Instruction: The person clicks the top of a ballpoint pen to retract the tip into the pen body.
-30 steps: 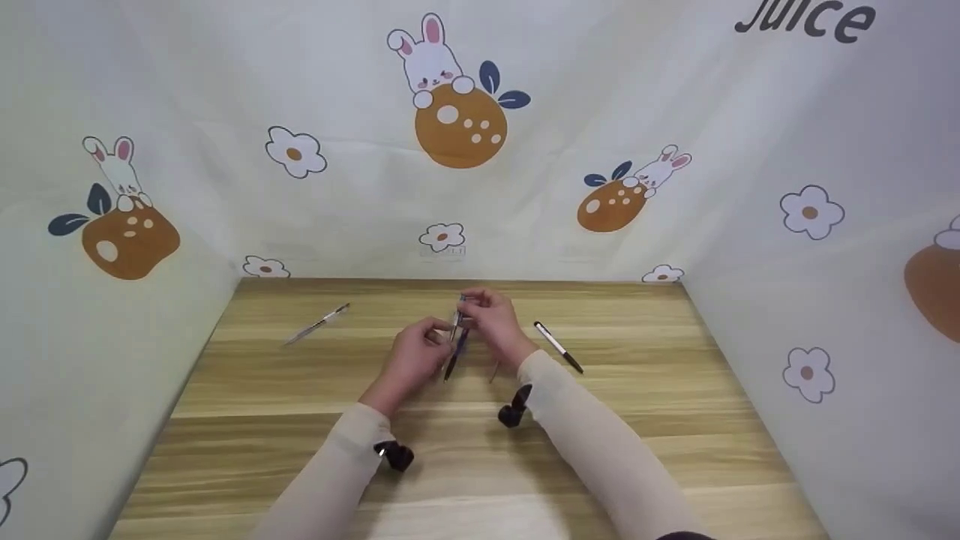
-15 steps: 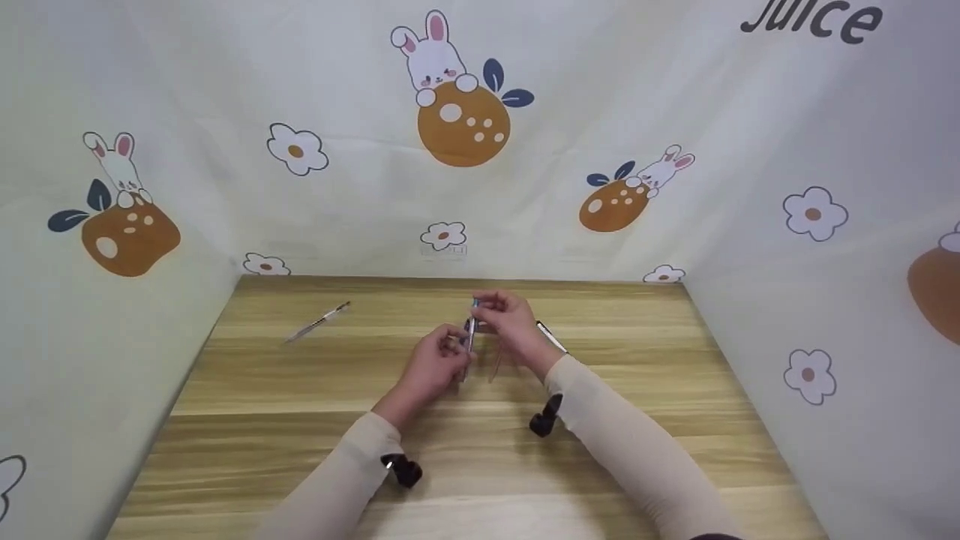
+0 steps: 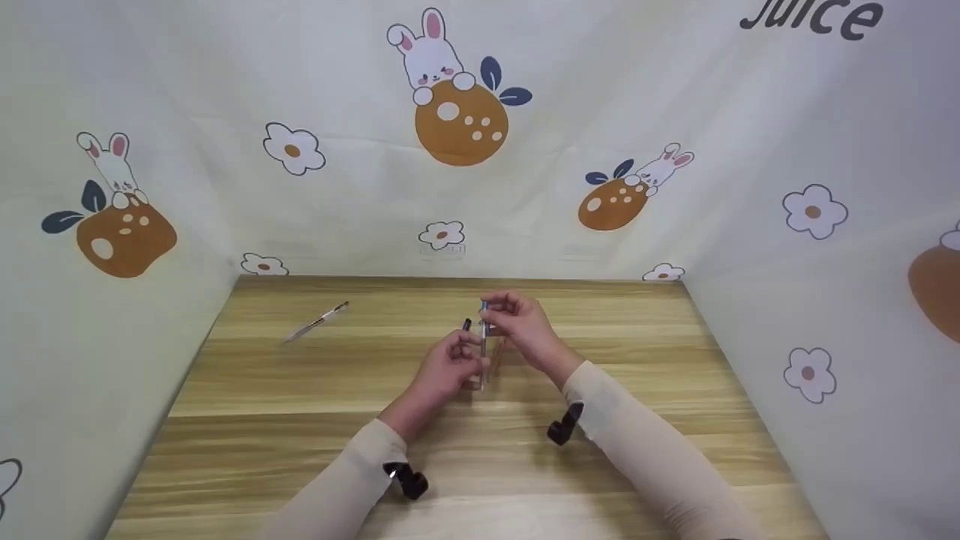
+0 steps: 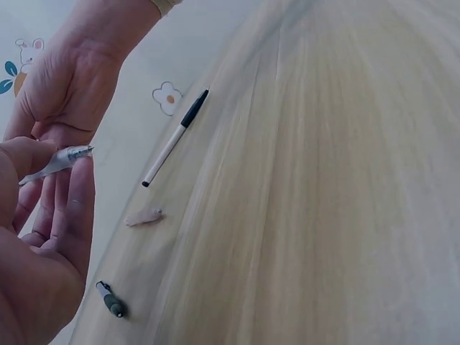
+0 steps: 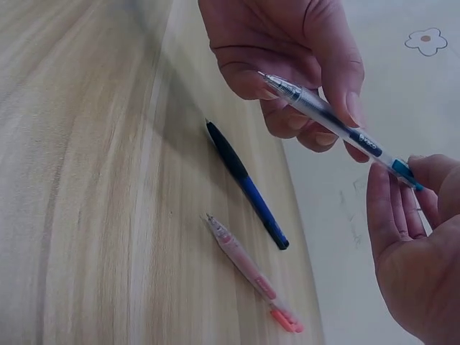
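Note:
In the head view a clear retractable pen (image 3: 484, 341) with a teal clip stands upright between both hands. My right hand (image 3: 521, 319) pinches its teal top end, and my left hand (image 3: 450, 364) pinches the barrel lower down. The right wrist view shows the pen (image 5: 323, 115) slanted, metal tip bare, with my left hand (image 5: 287, 50) by the tip end and my right hand (image 5: 424, 251) at the clip. On the table below lie a blue pen with black grip (image 5: 244, 183) and a pink pen (image 5: 251, 269).
A clear pen (image 3: 318, 322) lies at the left of the wooden table (image 3: 247, 450). A white pen with black grip (image 4: 175, 140) shows in the left wrist view; my right arm hides it in the head view. Printed cloth walls (image 3: 360, 202) border the table.
Both hands have moved right with the pen between them, and the pen has become more upright. My right arm now covers the white pen. The loose pens have not visibly moved.

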`<move>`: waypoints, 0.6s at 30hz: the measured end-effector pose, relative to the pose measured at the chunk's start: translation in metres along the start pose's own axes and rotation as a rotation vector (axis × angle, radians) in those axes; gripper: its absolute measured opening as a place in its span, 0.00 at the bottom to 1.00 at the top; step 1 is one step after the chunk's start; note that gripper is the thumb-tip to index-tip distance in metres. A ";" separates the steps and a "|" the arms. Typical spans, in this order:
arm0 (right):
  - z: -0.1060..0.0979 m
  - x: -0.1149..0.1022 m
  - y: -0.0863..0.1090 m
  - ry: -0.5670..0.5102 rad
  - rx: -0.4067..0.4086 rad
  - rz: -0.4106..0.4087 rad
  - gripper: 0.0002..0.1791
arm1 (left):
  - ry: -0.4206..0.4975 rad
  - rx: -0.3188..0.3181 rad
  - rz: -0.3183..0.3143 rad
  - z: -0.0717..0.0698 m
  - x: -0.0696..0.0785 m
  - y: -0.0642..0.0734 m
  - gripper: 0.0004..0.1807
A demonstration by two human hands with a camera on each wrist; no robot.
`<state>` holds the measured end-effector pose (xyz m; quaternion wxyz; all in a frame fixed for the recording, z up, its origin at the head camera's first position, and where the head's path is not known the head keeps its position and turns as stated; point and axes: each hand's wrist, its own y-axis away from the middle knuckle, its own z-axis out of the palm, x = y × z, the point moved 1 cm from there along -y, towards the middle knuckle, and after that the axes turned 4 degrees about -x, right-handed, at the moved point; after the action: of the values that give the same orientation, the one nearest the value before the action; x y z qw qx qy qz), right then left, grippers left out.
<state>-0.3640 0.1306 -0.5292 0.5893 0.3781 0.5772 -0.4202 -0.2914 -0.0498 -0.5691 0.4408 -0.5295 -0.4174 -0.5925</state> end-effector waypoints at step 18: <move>-0.001 -0.022 0.019 0.033 -0.059 -0.066 0.15 | 0.130 -0.069 0.040 0.013 0.003 0.008 0.20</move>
<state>-0.3463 0.1402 -0.5078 0.5763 0.3485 0.6111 -0.4158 -0.2801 -0.0396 -0.5642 0.4601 -0.5129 -0.3566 -0.6309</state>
